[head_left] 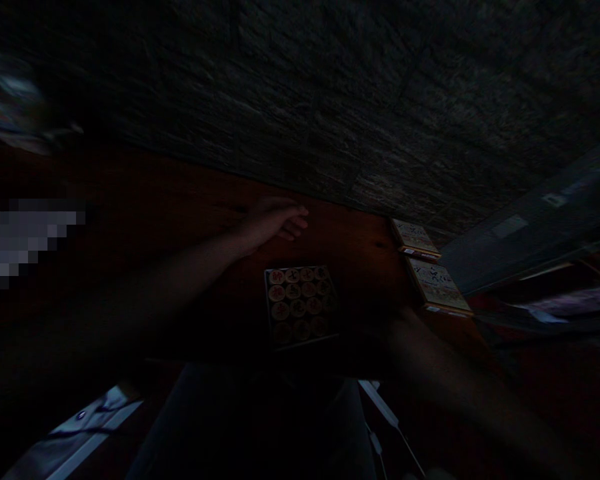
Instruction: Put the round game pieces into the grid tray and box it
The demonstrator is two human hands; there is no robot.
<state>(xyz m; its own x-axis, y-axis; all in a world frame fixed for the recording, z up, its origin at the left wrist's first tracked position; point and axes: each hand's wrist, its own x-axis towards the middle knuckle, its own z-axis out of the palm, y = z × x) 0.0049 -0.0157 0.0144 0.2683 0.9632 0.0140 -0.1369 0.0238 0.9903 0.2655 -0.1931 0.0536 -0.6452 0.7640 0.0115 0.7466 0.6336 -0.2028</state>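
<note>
The scene is very dark. My left hand (279,220) lies on the reddish wooden table (180,200) beyond a square open box (300,305), with its fingers stretched out and nothing in them. The box holds several round game pieces with red or black marks. My right forearm (430,363) reaches in from the lower right towards the right side of the box. Its hand is lost in shadow, so I cannot make out the fingers.
Two flat printed boxes (415,239) (439,287) lie at the table's right end. A rough stone wall (355,100) rises behind the table. A white cable (380,407) hangs below the front edge. Pale objects (10,100) sit at far left.
</note>
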